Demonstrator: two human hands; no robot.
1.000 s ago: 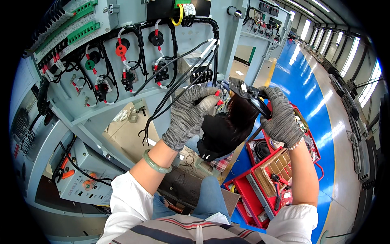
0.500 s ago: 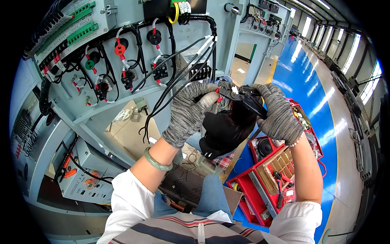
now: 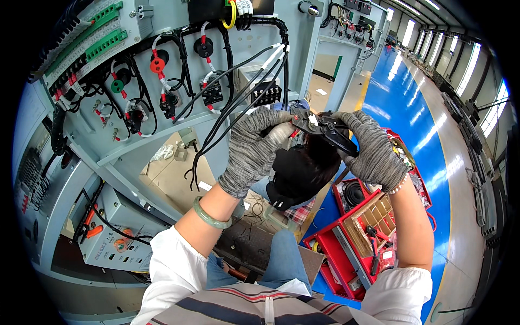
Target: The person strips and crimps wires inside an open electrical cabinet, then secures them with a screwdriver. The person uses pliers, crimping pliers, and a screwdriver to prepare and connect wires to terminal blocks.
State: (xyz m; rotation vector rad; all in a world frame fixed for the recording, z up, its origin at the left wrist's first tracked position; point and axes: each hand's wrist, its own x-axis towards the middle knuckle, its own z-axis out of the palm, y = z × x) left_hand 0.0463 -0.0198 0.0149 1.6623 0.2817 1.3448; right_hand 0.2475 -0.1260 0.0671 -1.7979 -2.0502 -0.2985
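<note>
My left hand [image 3: 253,149], in a grey knitted glove, is closed with thumb and fingers pinched together at the pliers' jaws. A small red piece [image 3: 294,133] shows at its fingertips; the rest of that piece is hidden. My right hand [image 3: 374,151], gloved alike, is wrapped round the handles of black crimping pliers [image 3: 320,128]. The pliers lie across between both hands, jaws toward the left one. Several loose black wires [image 3: 222,127] hang down from the cabinet beside my left hand, their bare-looking ends spread below it.
An open grey electrical cabinet [image 3: 249,40] with wired sockets fills the left and far side. Beyond my hands a person in black [image 3: 295,179] sits low. A red toolbox [image 3: 330,246] with tools stands at the right, on a blue floor [image 3: 398,92].
Both hands stay nearly in place. The crimping pliers have tilted slightly in my right hand, and less of the red piece shows at my left fingertips.
</note>
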